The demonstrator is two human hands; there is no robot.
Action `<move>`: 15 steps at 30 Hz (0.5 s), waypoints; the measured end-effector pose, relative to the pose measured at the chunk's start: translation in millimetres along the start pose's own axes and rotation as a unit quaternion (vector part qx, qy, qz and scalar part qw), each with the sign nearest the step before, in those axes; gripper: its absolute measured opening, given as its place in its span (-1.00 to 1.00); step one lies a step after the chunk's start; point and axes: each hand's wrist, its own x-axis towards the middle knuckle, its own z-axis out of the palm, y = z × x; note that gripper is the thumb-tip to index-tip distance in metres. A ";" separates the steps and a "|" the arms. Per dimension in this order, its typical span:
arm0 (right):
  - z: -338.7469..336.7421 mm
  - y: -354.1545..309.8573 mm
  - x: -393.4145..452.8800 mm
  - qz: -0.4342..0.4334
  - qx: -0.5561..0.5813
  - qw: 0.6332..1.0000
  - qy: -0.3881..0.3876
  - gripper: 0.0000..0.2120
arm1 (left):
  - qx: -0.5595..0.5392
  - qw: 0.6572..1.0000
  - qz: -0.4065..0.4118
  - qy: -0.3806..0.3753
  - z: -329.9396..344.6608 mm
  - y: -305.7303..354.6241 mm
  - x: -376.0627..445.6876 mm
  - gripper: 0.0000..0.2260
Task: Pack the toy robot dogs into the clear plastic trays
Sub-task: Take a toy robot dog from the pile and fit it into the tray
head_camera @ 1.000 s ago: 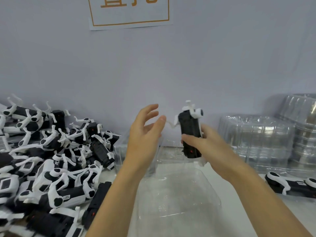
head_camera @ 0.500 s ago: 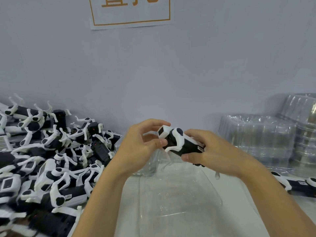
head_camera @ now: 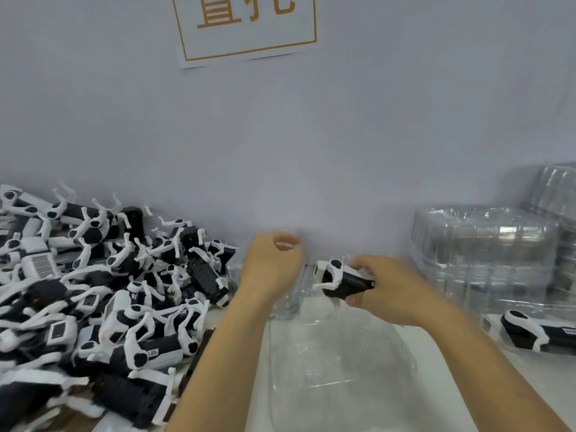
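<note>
My right hand (head_camera: 392, 294) grips a black-and-white toy robot dog (head_camera: 338, 279) by its body, head to the left, just above the far end of a clear plastic tray (head_camera: 339, 372) that lies on the table in front of me. My left hand (head_camera: 269, 269) hovers a little to the dog's left, apart from it, fingers curled. A thin white streak shows at its fingertips, too blurred to tell whether it is held. A second clear tray (head_camera: 290, 304) stands partly hidden behind that hand.
A big heap of toy robot dogs (head_camera: 103, 294) fills the table's left side. Stacks of clear trays (head_camera: 486, 260) stand at the back right against the wall. One more dog (head_camera: 536, 335) lies in front of them at the right edge.
My right hand tipped the dog from upright to lying and lowered it towards the tray. My left hand took the dog's head, then let go and drew away to the left.
</note>
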 end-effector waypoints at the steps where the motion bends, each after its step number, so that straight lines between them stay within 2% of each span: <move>1: 1.1 0.5 0.6 -0.003 -0.008 1.000 0.000 -0.74 | -0.002 1.000 -0.010 0.018 1.8 -6.5 -2.4 -0.81; 6: 5.6 1.6 1.7 -0.017 -0.047 0.999 0.016 -0.69 | 0.007 0.999 -0.042 0.021 10.7 -61.2 -21.5 -0.76; 11: 11.0 -5.8 0.4 -0.032 -0.118 0.992 0.007 -0.73 | -0.062 0.990 -0.105 -0.067 17.6 -92.4 -21.0 -0.77; 13: 13.1 -12.5 -1.0 -0.049 -0.119 0.992 -0.007 -0.73 | -0.101 0.980 -0.139 -0.099 19.4 -93.7 -20.8 -0.75; 15: 16.3 -20.0 -3.2 -0.061 -0.115 0.991 -0.026 -0.74 | -0.116 0.975 -0.141 -0.127 20.0 -93.6 -20.1 -0.76</move>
